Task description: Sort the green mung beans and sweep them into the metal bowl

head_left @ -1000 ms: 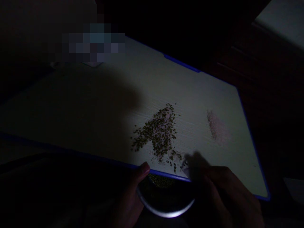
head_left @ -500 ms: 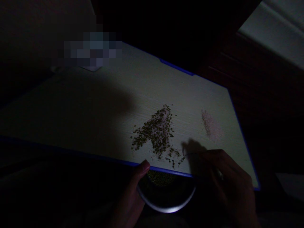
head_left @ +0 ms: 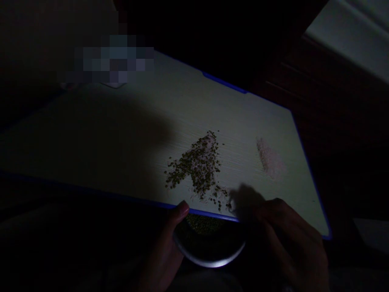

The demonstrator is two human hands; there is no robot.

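Note:
The scene is dim. My left hand (head_left: 167, 247) is at the near edge of a pale board (head_left: 121, 162) with a blue rim, its thumb over the rim. Its fingers, mostly hidden, are round the side of a metal bowl (head_left: 214, 263) holding small green beans (head_left: 203, 224), partly tucked under the board. A mixed heap of green beans and pale rice-like grains (head_left: 200, 162) lies on the board. Just right of some stray beans, my right hand (head_left: 291, 239) hovers low over the near edge. Its fingers are pinched together, too dark to show what they hold.
A separate pile of pale grains (head_left: 270, 158) lies on the board's right side. A blue handle strip (head_left: 225, 82) marks the far edge. At the back left, a blurred-out object (head_left: 115, 61) stands on the board's corner. Dark wooden furniture is beyond the right edge.
My right hand has drawn back slightly toward the near edge, and a few stray beans near it have shifted or gone. My left hand keeps its hold. The whole view has shifted slightly.

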